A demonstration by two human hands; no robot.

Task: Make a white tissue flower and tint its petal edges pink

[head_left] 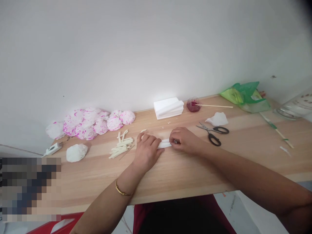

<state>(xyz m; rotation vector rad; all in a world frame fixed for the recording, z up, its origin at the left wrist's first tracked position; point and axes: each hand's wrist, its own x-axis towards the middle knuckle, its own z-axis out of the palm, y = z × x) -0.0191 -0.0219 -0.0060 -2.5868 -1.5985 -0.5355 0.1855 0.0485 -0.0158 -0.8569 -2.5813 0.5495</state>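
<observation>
My left hand (147, 148) and my right hand (184, 139) both press down on a narrow folded strip of white tissue paper (164, 143) lying on the wooden table (185, 169). Fingers of both hands are curled and pinch the strip, one hand at each end. A gold bangle sits on my left wrist. Just left of my left hand lies a pile of several cream paper strips (122, 145). Black-handled scissors (214, 132) lie to the right of my right hand.
Pink-and-white paper flowers (90, 123) line the wall at the back left, near a white crumpled ball (76, 152). A stack of white tissues (168, 108), a red dish with a stick (193, 105), a crumpled tissue (217, 119) and a green bag (246, 96) stand behind.
</observation>
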